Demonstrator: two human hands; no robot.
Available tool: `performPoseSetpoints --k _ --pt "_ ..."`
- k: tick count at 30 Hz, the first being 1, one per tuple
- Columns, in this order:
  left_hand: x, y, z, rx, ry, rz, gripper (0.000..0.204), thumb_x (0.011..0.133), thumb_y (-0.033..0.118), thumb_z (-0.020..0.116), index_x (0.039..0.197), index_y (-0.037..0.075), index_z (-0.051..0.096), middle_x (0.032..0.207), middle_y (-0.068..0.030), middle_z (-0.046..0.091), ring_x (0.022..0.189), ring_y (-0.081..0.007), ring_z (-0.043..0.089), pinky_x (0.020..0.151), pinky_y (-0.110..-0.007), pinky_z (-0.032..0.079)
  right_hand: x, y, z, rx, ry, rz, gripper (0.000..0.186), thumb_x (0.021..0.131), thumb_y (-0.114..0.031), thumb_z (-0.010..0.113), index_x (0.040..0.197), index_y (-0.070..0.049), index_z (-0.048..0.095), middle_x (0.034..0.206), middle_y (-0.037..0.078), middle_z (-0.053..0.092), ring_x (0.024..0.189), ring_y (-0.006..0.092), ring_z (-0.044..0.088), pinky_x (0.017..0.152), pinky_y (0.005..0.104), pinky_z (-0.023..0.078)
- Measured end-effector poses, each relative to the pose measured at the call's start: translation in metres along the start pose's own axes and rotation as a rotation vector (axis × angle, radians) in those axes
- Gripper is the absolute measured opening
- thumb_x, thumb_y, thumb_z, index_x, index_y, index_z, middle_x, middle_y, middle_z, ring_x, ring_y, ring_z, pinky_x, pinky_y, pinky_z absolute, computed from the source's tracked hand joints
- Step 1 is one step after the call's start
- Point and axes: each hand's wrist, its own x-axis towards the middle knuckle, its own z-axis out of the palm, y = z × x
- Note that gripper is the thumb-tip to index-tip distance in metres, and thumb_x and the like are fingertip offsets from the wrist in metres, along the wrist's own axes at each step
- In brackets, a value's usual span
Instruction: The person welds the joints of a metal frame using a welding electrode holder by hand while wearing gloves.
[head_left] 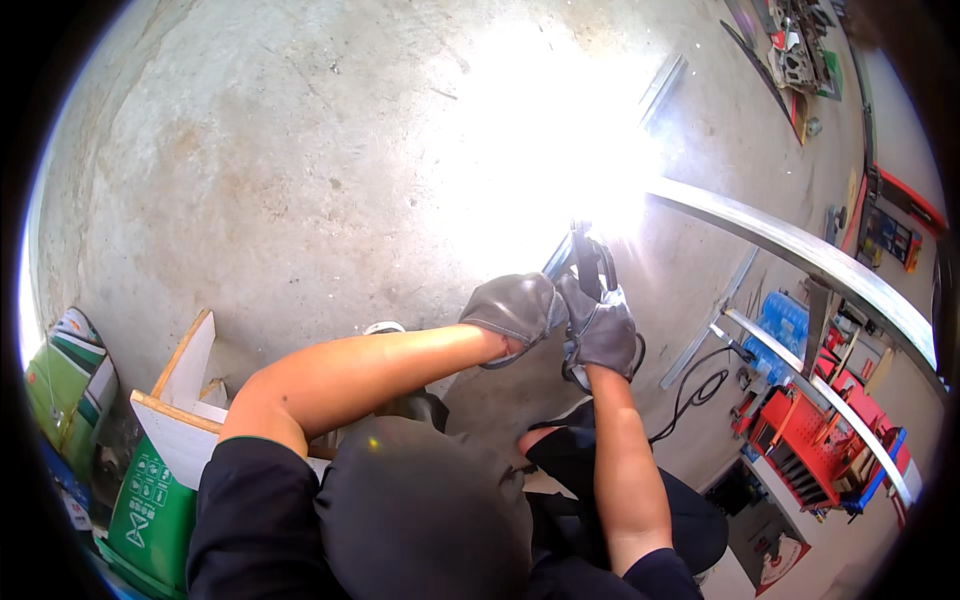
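Observation:
Both my hands wear grey work gloves and meet near the middle of the view. My right hand (602, 330) is wrapped round a black welding electrode holder (588, 258), whose jaws point up into a blinding white arc glare. Against its left side, my left hand (512, 308) is curled closed; what its fingers hold is hidden. A narrow metal bar (559, 258) runs from beside the gloves into the glare. From the glare's right side a long pale metal tube (790, 238) stretches to the right, and another metal piece (662, 88) sticks out above. The weld spot itself is washed out.
A second metal rail (815, 380) and a black cable (700, 398) lie right. Beyond are blue bottles (782, 325) and a red tool rack (800, 445). White boards (182, 425) and a green box (150, 510) stand left. A dark rounded cover (425, 510) blocks the lower middle.

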Motion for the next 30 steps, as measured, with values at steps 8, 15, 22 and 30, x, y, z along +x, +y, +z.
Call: performPoseSetpoints --k 8,15,22,30 --pt "0.000 -0.004 0.008 0.010 0.109 -0.012 0.030 0.090 0.027 0.072 0.107 0.002 0.078 0.098 -0.0288 0.077 0.095 -0.0480 0.075 0.084 -0.053 0.059 0.002 -0.003 -0.005 0.072 -0.119 -0.001 0.069 0.093 -0.067 0.074 0.112 -0.001 0.074 0.106 0.031 0.077 0.105 0.0510 0.074 0.090 0.0548 0.059" --pt "0.007 -0.009 0.015 0.031 0.116 0.007 0.026 0.090 0.024 0.071 0.104 0.002 0.078 0.099 -0.0285 0.077 0.095 -0.0476 0.076 0.083 -0.053 0.059 0.002 -0.005 -0.008 0.132 -0.155 0.063 0.070 0.092 -0.068 0.074 0.116 -0.002 0.075 0.108 0.028 0.078 0.106 0.0504 0.074 0.091 0.0528 0.059" --pt "0.006 -0.012 0.019 0.068 0.148 0.046 0.029 0.097 0.029 0.065 0.101 0.004 0.080 0.100 -0.0256 0.078 0.095 -0.0446 0.077 0.083 -0.052 0.061 0.001 -0.004 -0.005 0.139 -0.086 -0.007 0.071 0.090 -0.070 0.074 0.115 -0.004 0.077 0.107 0.028 0.078 0.106 0.0494 0.074 0.091 0.0528 0.058" --pt "0.007 -0.009 0.017 0.008 0.129 0.013 0.027 0.087 0.021 0.074 0.106 0.002 0.080 0.093 -0.0291 0.077 0.092 -0.0465 0.076 0.081 -0.052 0.059 0.021 -0.023 -0.001 0.100 -0.070 0.055 0.080 0.085 -0.075 0.075 0.109 0.002 0.074 0.105 0.031 0.077 0.106 0.0518 0.073 0.092 0.0534 0.058"
